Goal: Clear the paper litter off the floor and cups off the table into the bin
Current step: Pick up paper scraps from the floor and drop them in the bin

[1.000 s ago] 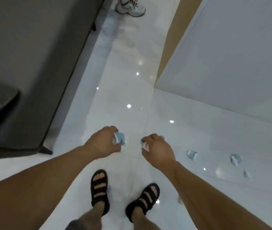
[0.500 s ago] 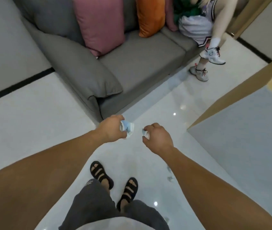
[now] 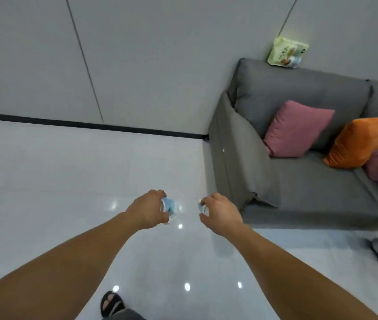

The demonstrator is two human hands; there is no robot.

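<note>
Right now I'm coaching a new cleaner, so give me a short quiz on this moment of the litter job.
1. True or false: the left hand and the right hand each grip crumpled paper.
2. Which cushion lies nearest the armrest of the sofa? A) orange B) pink cushion C) green
3. What sits on top of the sofa's backrest?

Key: 1 true. 2 B. 3 a yellow-green packet.
</note>
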